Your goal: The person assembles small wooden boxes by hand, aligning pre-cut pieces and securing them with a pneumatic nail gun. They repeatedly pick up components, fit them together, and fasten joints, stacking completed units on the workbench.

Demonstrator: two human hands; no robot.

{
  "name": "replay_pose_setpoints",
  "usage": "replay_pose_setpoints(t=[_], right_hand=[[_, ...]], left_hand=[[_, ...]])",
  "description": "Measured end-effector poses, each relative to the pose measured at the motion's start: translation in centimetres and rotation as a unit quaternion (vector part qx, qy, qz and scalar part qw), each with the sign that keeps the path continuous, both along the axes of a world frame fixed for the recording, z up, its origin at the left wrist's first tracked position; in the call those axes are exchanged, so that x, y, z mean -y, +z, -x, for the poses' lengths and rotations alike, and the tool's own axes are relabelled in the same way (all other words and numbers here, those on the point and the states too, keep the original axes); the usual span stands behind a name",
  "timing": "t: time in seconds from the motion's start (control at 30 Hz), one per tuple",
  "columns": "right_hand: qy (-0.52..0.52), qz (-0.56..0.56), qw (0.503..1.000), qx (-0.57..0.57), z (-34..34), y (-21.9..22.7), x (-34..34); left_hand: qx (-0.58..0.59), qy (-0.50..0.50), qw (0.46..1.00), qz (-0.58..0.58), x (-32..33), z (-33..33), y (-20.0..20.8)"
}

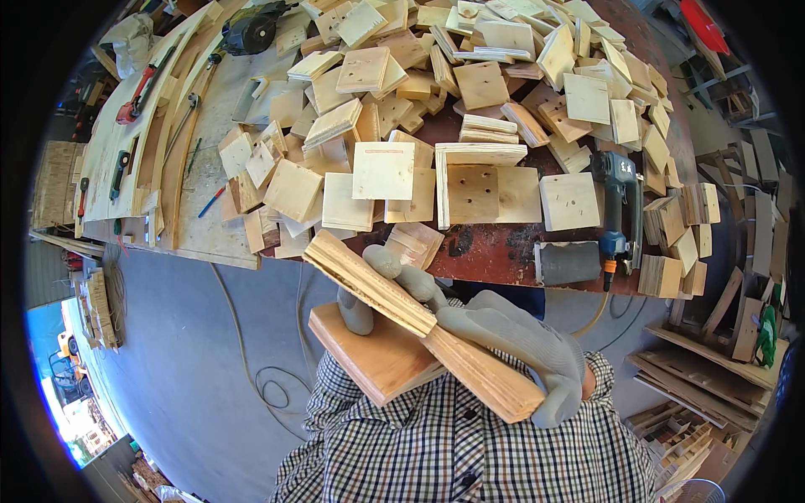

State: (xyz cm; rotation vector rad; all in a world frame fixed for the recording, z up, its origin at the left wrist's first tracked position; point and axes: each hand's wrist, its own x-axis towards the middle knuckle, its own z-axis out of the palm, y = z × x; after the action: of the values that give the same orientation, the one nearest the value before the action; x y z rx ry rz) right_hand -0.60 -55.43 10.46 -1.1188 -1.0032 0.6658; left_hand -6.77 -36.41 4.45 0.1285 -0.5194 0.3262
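In front of my checked shirt I hold several plywood blocks together, both hands in grey gloves. My left hand (356, 312) is closed around the left-hand blocks, largely hidden between an upper plywood block (365, 281), seen edge-on, and a lower block (369, 352) with a smooth brown face. My right hand (516, 335) wraps over a right-hand plywood block (486, 377), tilted down to the right. Its end touches the upper block's end. Whether these blocks are fastened together I cannot tell.
A red-topped table (495, 256) bears a heap of square plywood blocks (482, 84). On its right edge lie a nail gun (616, 205) and a dark grey cylinder-like piece (568, 263). Left are a blue pen (211, 202) and red-handled clamp (138, 101). A hose (239, 323) crosses the floor.
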Motion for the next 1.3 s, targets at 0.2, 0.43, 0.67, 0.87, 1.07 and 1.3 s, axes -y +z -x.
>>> replay_pose_setpoints(t=[0.2, 0.43, 0.67, 0.87, 1.07, 1.3], right_hand=[[-0.053, -0.055, 0.997, 0.001, 1.4, -1.8, -0.7], [-0.133, -0.026, 0.989, -0.055, 4.3, -2.8, -0.6], [0.006, 0.016, 0.999, -0.048, 1.3, -0.9, 0.0], [0.015, 0.029, 0.999, -0.032, 0.5, -0.1, 0.0], [-0.020, 0.032, 0.999, 0.002, 0.5, -0.3, 0.2], [-0.020, -0.003, 0.994, -0.111, 2.3, -2.2, 0.9]], left_hand=[[-0.011, 0.031, 0.999, 0.024, 0.4, 0.6, -0.5], [-0.087, 0.042, 0.993, -0.074, -0.8, 1.0, 0.6], [-0.256, 0.085, 0.961, -0.064, 0.1, 2.2, 3.0], [-0.258, 0.058, 0.949, -0.172, -1.3, 2.4, 1.8], [-0.290, 0.079, 0.939, -0.166, -0.5, 2.2, 2.1], [-0.137, -0.147, 0.977, -0.071, -3.8, 1.8, -2.8]])
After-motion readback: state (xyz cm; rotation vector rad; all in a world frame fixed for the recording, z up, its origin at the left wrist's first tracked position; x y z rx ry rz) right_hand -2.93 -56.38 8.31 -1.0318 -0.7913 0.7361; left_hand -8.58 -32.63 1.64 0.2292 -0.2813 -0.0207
